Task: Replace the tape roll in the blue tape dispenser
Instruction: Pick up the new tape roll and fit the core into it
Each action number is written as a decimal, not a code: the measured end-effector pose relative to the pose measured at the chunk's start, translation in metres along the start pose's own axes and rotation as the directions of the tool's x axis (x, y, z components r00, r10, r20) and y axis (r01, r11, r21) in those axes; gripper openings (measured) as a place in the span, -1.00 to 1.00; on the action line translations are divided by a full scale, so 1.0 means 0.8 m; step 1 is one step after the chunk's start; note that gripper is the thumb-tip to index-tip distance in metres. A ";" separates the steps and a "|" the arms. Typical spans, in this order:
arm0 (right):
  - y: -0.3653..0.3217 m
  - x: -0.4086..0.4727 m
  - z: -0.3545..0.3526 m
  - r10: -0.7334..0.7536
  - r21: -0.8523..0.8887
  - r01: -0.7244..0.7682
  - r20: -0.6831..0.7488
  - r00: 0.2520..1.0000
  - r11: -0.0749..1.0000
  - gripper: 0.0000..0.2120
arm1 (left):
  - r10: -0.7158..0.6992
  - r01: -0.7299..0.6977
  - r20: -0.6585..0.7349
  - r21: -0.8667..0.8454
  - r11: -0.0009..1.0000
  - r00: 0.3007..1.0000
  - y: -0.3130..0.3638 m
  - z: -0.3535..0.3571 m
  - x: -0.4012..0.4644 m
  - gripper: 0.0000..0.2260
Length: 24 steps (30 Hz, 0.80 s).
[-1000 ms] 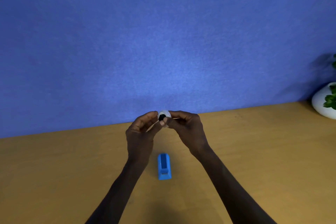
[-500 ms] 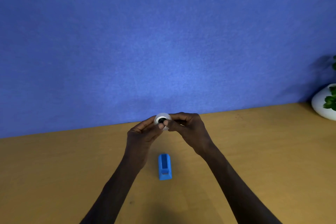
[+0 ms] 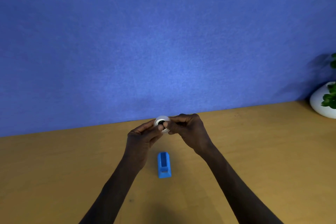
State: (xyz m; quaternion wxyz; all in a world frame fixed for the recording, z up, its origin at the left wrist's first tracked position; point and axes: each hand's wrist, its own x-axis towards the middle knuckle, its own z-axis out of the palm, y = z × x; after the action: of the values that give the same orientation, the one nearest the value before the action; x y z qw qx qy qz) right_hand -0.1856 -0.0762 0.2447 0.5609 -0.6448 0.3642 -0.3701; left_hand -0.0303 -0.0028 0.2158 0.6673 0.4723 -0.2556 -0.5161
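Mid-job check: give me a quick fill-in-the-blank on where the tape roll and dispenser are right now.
1. The white tape roll is held by ____ hands, left hand and right hand.
2. The blue tape dispenser lies on the ____, untouched.
3. The dispenser's slot is ____ of tape.
4. A white plant pot sits at the far ____ edge.

Missing words: both; table; empty; right

arms: two, bare to frame edge | sleeves: none visible | hands (image 3: 143, 137): bare, no gloves, rings
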 end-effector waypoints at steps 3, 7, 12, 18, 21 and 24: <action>0.002 -0.001 0.000 0.039 0.012 -0.039 0.007 0.999 0.999 -0.82 | -0.043 0.043 0.042 -0.002 0.999 0.998 -0.004 -0.005 0.001 -0.60; 0.003 -0.004 0.000 0.051 -0.021 -0.051 0.021 0.998 0.998 -0.82 | -0.091 0.093 0.058 -0.035 0.995 0.994 -0.010 -0.010 0.002 -0.63; 0.004 0.000 -0.004 0.050 -0.138 -0.033 0.119 0.992 0.990 -0.66 | -0.245 0.245 0.030 -0.213 0.946 0.969 -0.019 -0.016 0.003 -0.74; 0.019 0.002 -0.003 -0.073 -0.507 0.275 0.381 0.922 0.817 -0.13 | -0.442 0.421 0.044 -0.401 0.814 0.896 -0.040 -0.025 -0.002 -0.69; 0.038 -0.002 0.014 -0.124 -0.533 0.313 0.359 0.925 0.786 -0.24 | -0.480 0.459 0.066 -0.434 0.775 0.875 -0.056 -0.022 -0.004 -0.69; 0.058 -0.005 0.023 -0.169 -0.519 0.320 0.318 0.933 0.792 -0.39 | -0.518 0.481 0.067 -0.488 0.729 0.853 -0.073 -0.025 -0.005 -0.74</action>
State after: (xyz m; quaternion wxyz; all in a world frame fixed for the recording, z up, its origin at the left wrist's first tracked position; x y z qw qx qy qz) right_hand -0.1739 -0.0688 0.1968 0.3346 -0.8651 0.2945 -0.2302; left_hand -0.0416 0.0072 0.1556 0.6096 0.3581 0.0440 -0.7058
